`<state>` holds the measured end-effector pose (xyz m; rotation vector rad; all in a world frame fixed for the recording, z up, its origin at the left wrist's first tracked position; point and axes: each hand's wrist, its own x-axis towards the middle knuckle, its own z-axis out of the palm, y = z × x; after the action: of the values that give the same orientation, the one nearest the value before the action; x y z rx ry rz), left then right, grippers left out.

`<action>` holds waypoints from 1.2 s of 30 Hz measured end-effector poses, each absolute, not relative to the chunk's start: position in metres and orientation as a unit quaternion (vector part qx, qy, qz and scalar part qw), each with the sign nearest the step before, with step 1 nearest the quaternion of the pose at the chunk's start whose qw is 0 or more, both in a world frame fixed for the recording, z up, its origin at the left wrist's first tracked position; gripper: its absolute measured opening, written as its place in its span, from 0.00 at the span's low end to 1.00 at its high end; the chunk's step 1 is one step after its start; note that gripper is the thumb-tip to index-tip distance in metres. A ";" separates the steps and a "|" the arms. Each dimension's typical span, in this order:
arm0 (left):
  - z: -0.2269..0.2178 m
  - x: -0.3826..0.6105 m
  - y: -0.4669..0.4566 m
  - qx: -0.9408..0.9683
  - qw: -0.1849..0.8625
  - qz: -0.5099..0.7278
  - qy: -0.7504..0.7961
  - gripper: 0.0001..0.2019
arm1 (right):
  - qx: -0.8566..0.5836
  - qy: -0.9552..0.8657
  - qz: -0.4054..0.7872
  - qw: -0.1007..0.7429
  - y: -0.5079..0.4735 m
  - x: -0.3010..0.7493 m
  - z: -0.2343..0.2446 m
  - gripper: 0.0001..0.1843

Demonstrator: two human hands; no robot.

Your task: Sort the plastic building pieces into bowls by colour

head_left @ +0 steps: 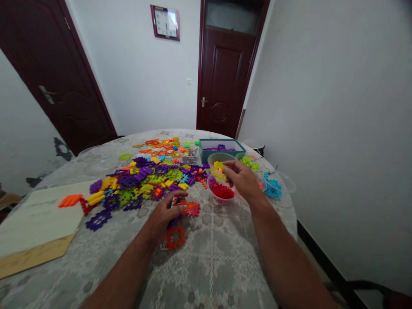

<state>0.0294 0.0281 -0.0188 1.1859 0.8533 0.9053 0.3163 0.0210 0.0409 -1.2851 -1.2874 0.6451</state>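
My left hand (165,211) is closed around a few plastic interlocking building pieces. Red and orange (192,209) and purple (174,222) parts stick out between its fingers. Just below it an orange-red square frame piece (175,238) lies on the table. My right hand (240,177) has its fingers pinched at a clear bowl of yellow pieces (219,171); what is between the fingertips cannot be made out. Directly in front of that bowl stands another clear bowl with red pieces (222,190).
A large heap of mixed building pieces (138,178) covers the left middle of the table (209,266). Behind the bowls is a green-edged box (205,155) with purple pieces. Right of my right hand are bowls of lime-green (249,163) and blue pieces (273,189). Boards (41,214) lie left.
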 end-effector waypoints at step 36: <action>-0.020 0.028 0.028 0.323 0.798 0.436 0.262 0.24 | -0.383 -0.858 0.108 0.324 0.003 0.233 0.015 0.11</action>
<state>0.0281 0.0278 -0.0202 0.6926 0.5627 0.9357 0.2335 0.0030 0.0146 -1.0052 -2.2515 0.2821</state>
